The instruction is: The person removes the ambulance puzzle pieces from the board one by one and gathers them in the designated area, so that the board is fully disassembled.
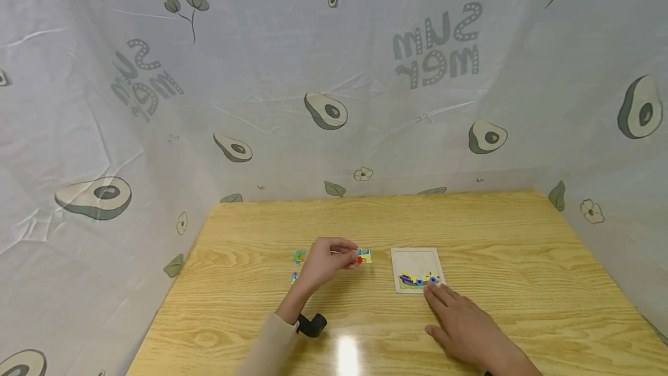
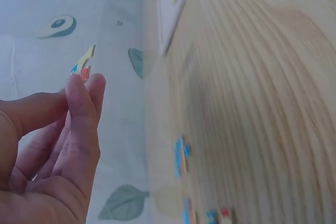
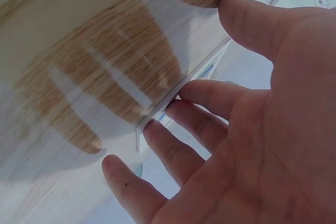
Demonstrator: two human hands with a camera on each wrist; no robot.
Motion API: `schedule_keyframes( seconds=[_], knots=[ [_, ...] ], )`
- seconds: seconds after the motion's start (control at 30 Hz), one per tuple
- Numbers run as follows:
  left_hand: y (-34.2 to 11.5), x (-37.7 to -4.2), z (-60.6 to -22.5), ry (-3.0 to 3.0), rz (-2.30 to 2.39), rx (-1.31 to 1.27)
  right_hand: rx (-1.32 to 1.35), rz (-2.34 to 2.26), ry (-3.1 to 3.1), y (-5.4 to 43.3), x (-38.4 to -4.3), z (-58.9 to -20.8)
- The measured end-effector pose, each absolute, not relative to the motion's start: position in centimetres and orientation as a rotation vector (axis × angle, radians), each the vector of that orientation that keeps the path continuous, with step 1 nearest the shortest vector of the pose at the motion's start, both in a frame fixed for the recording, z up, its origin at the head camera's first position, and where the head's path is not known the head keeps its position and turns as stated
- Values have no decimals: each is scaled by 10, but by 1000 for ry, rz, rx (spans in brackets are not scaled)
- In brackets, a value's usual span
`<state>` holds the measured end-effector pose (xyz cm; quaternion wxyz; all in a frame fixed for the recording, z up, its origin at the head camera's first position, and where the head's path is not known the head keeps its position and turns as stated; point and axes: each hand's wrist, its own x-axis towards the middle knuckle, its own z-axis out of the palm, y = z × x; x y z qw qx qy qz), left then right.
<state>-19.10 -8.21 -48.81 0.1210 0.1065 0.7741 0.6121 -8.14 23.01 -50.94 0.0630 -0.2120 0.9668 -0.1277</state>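
Note:
My left hand (image 1: 327, 261) pinches a jigsaw puzzle piece (image 1: 364, 256) between thumb and fingers, raised above the table. In the left wrist view the puzzle piece (image 2: 83, 65) shows yellow, blue and red, sticking up past the fingertips. To its right lies a square white puzzle tray (image 1: 416, 257) whose lower part holds joined pieces (image 1: 419, 280) with a colourful vehicle-like picture. My right hand (image 1: 466, 324) rests with extended fingers at the tray's lower right edge. From the right wrist, the fingertips (image 3: 152, 127) touch the tray rim.
Loose puzzle pieces (image 1: 300, 256) lie on the wooden table (image 1: 235, 289) left of the left hand, partly hidden by the wrist. A black wrist device (image 1: 313, 325) is worn on the left arm. A printed cloth (image 1: 271, 74) hangs behind the table.

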Motion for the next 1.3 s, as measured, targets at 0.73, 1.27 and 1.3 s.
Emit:
schedule_keyframes(
  seconds=[0.73,1.27,1.3],
  knots=[
    [-111,-177,-510,2525,1559,270,-638,-396,2938,230,-79,-510],
    [-108,-181,-514,2563,1447,250,-674,-350,2989,231,-78,-512],
    [-108,-181,-514,2565,1443,247,-675,-348,2991,231,-78,-512]
  ],
)
